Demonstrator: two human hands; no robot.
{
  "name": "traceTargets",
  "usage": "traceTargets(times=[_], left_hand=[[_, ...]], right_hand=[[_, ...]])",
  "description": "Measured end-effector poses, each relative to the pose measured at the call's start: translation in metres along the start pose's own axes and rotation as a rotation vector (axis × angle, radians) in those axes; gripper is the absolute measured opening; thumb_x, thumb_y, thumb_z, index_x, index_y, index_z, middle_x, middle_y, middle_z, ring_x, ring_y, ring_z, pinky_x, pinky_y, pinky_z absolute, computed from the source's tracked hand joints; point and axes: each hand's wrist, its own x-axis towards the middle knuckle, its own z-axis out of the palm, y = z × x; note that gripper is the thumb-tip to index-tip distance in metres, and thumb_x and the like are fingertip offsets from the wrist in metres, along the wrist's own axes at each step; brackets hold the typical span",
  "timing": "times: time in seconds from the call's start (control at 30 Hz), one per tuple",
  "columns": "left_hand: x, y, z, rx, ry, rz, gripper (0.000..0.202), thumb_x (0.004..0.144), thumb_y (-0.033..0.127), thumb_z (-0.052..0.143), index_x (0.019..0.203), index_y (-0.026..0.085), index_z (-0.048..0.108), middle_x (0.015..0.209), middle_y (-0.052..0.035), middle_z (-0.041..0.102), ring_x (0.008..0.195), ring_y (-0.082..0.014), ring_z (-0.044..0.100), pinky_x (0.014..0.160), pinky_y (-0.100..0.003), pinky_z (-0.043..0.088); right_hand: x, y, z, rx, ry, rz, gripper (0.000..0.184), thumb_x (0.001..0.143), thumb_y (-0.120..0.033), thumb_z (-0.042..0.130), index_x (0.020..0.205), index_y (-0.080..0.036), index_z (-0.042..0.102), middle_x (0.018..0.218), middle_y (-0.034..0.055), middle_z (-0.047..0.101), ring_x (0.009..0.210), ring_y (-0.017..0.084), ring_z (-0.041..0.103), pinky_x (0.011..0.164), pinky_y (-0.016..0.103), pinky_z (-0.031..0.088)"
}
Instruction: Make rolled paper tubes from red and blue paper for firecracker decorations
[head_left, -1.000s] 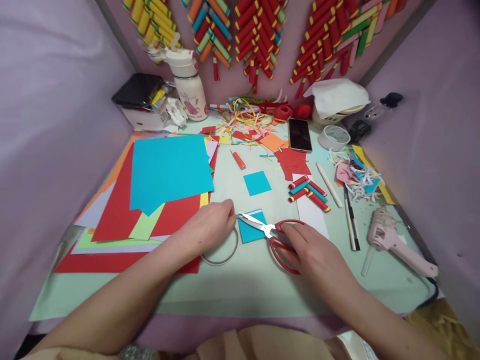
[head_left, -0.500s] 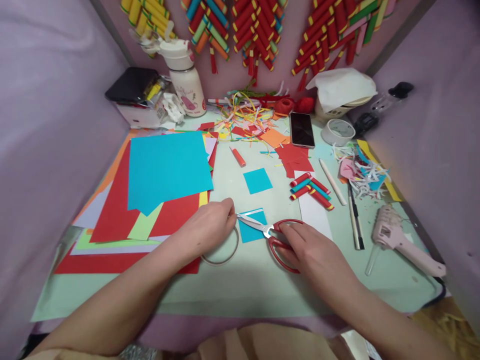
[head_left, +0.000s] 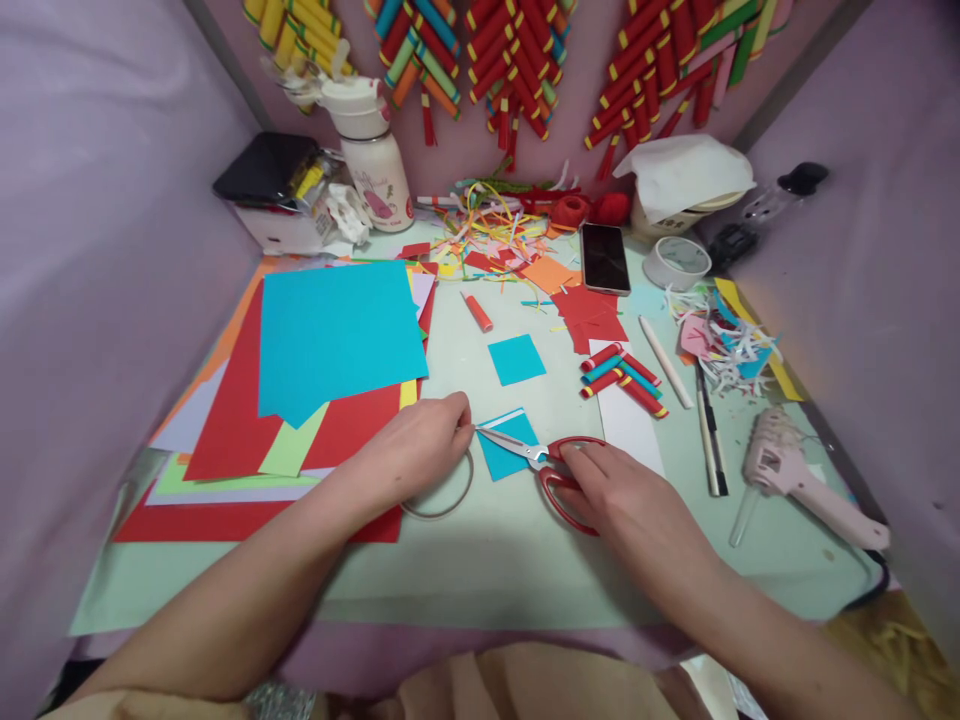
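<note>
My right hand [head_left: 626, 490] grips red-handled scissors [head_left: 534, 453], fingers in the loops. Their blades point left over a small blue paper square [head_left: 504, 462] that lies on the table. At the blade tips my left hand [head_left: 431, 440] is closed with thumb and fingers pinched together; what it holds, if anything, is too small to make out. A thin grey loop [head_left: 442, 515] shows just below that hand, partly hidden by it. Another blue square [head_left: 517, 360] lies flat farther back, near a small red paper tube [head_left: 478, 313].
Coloured paper sheets [head_left: 337, 330] are stacked on the left. Several small rolled tubes [head_left: 622, 380], a white pencil-like stick [head_left: 665, 362], a pen [head_left: 711, 430] and a glue gun [head_left: 806, 475] lie right. Behind are a bottle [head_left: 375, 160], paper scraps [head_left: 495, 230], a phone [head_left: 604, 258] and tape [head_left: 676, 263].
The blue square under the scissors has turned slightly. The scissor blades look closer together. Both hands stay in nearly the same place.
</note>
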Motion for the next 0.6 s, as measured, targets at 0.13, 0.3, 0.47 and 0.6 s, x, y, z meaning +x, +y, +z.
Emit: traceTargets(times=[0.13, 0.3, 0.47, 0.6], left_hand=[[-0.001, -0.002, -0.005, -0.025, -0.027, 0.015, 0.024, 0.087, 0.037, 0.037, 0.085, 0.022, 0.056, 0.080, -0.0039, 0.063, 0.068, -0.0181, 0.055, 0.053, -0.027, 0.033], [-0.007, -0.010, -0.017, -0.094, -0.122, 0.147, 0.023, 0.087, 0.038, 0.040, 0.082, 0.023, 0.056, 0.078, -0.0010, 0.062, 0.068, -0.0154, 0.054, 0.054, -0.025, 0.033], [-0.012, -0.013, -0.026, -0.164, -0.214, 0.229, 0.023, 0.088, 0.040, 0.042, 0.085, 0.023, 0.057, 0.075, 0.0010, 0.060, 0.066, -0.0131, 0.052, 0.056, -0.024, 0.033], [-0.011, -0.017, -0.031, -0.177, -0.289, 0.272, 0.026, 0.087, 0.043, 0.042, 0.085, 0.022, 0.057, 0.076, 0.0007, 0.060, 0.067, -0.0132, 0.051, 0.056, -0.023, 0.034]], right_hand=[[-0.004, 0.001, -0.001, 0.001, -0.017, 0.014, 0.019, 0.092, -0.025, 0.047, 0.108, -0.022, 0.056, 0.101, 0.0084, 0.065, 0.091, 0.022, 0.062, 0.073, 0.034, 0.051], [-0.017, 0.005, -0.008, 0.085, -0.010, 0.031, 0.023, 0.092, -0.028, 0.047, 0.114, -0.024, 0.053, 0.110, 0.0079, 0.063, 0.097, 0.022, 0.061, 0.078, 0.035, 0.052], [-0.027, 0.003, -0.013, 0.212, 0.013, 0.021, 0.025, 0.092, -0.030, 0.048, 0.117, -0.026, 0.053, 0.112, 0.0087, 0.062, 0.098, 0.021, 0.062, 0.080, 0.035, 0.054], [-0.027, 0.001, -0.010, 0.240, -0.056, 0.030, 0.026, 0.092, -0.027, 0.049, 0.118, -0.022, 0.051, 0.112, 0.0091, 0.062, 0.098, 0.021, 0.062, 0.082, 0.035, 0.053]])
